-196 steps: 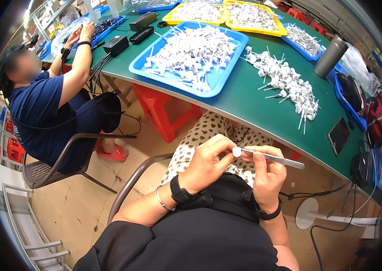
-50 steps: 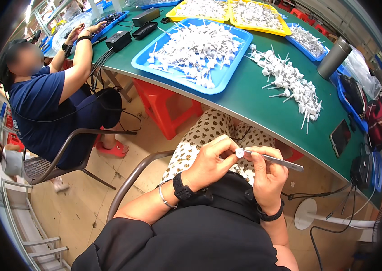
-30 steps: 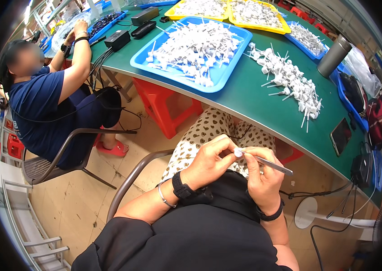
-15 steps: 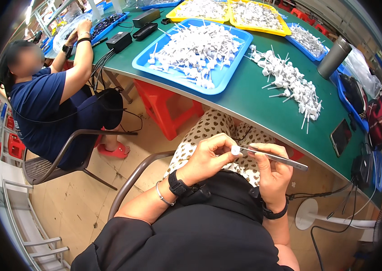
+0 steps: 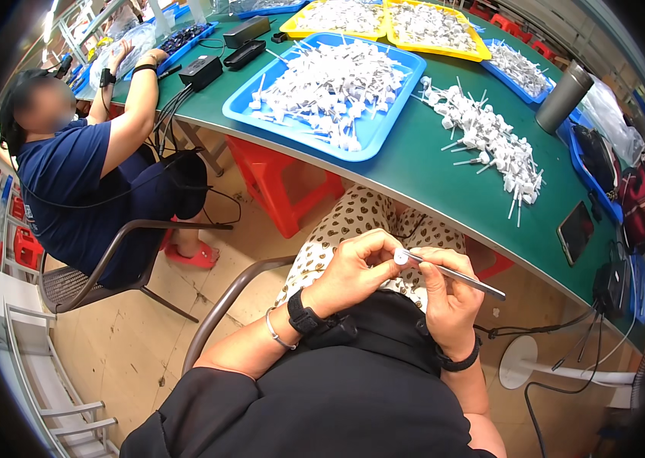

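Note:
Above my lap, my left hand (image 5: 354,269) pinches a small round white plastic part (image 5: 401,257) between thumb and forefinger. My right hand (image 5: 450,294) is closed around a pair of metal tweezers (image 5: 469,282). The tips of the tweezers reach the white part, and their far end points to the right, beyond my fingers. What the tips grip is too small to make out. On the table's edge in front of me, a blue tray (image 5: 383,137) is heaped with white parts with thin stems. To its right, a loose pile of similar parts (image 5: 502,145) lies on the green tabletop.
Yellow trays (image 5: 477,50) of white parts stand farther back. At the right are a grey metal bottle (image 5: 564,98) and a phone (image 5: 575,232). A red stool (image 5: 277,187) sits under the table. A seated person (image 5: 86,172) works at the left, near a chair armrest (image 5: 238,278).
My right hand has shifted slightly left and down, turning the tweezers so they slope more steeply. The white part has tilted a little. The person at left has moved their hands apart.

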`<state>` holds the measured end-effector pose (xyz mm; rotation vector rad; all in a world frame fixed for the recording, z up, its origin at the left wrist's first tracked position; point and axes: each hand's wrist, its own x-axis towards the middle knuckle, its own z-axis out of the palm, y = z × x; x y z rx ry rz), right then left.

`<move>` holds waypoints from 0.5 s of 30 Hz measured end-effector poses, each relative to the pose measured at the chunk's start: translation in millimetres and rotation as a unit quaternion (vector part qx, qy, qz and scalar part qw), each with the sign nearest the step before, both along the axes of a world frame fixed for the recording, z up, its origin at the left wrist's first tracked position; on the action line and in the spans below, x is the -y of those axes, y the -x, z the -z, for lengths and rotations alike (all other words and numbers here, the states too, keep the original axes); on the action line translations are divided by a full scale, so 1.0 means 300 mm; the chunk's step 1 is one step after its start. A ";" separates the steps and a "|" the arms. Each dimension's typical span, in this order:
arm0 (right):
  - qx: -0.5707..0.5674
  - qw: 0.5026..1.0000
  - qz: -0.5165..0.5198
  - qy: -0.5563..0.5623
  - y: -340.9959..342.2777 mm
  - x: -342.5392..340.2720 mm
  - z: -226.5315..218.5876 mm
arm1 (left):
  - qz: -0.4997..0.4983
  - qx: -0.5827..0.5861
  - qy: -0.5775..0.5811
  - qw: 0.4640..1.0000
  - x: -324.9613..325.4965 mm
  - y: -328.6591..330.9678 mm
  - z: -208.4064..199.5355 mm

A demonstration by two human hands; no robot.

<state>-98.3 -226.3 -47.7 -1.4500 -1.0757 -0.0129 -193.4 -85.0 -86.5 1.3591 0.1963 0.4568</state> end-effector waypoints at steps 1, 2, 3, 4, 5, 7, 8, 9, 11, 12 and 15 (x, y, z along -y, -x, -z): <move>0.006 1.000 0.000 0.000 -0.001 -0.001 -0.001 | -0.002 -0.003 -0.003 1.000 0.001 0.000 -0.002; 0.013 1.000 0.000 0.000 -0.003 -0.002 -0.001 | -0.004 -0.006 -0.006 1.000 0.001 0.000 -0.005; 0.019 1.000 0.000 0.000 -0.004 -0.003 -0.002 | -0.006 -0.010 -0.009 1.000 0.001 0.000 -0.006; 0.018 1.000 -0.001 -0.003 -0.004 -0.004 -0.001 | -0.006 -0.008 -0.004 1.000 0.002 -0.001 -0.006; 0.018 1.000 -0.002 -0.006 -0.003 -0.006 0.001 | -0.005 -0.007 0.002 1.000 0.003 -0.001 -0.005; 0.027 1.000 -0.006 -0.004 -0.004 -0.008 0.000 | -0.006 -0.006 0.001 1.000 0.004 -0.001 -0.004; 0.036 0.999 -0.008 0.000 -0.005 -0.008 -0.005 | -0.007 -0.007 -0.005 1.000 0.003 -0.001 -0.003; 0.044 0.999 -0.011 0.004 -0.007 -0.008 -0.008 | -0.009 -0.008 -0.011 1.000 0.002 0.000 -0.003; 0.054 0.998 -0.012 0.001 -0.008 -0.012 -0.006 | -0.010 -0.016 -0.023 1.000 -0.001 0.003 -0.011; 0.059 0.998 -0.012 0.000 -0.009 -0.013 -0.003 | -0.010 -0.020 -0.029 0.999 -0.001 0.004 -0.013; -0.032 0.999 -0.009 -0.007 -0.004 -0.005 0.025 | 0.008 -0.025 -0.002 1.000 -0.002 0.002 0.001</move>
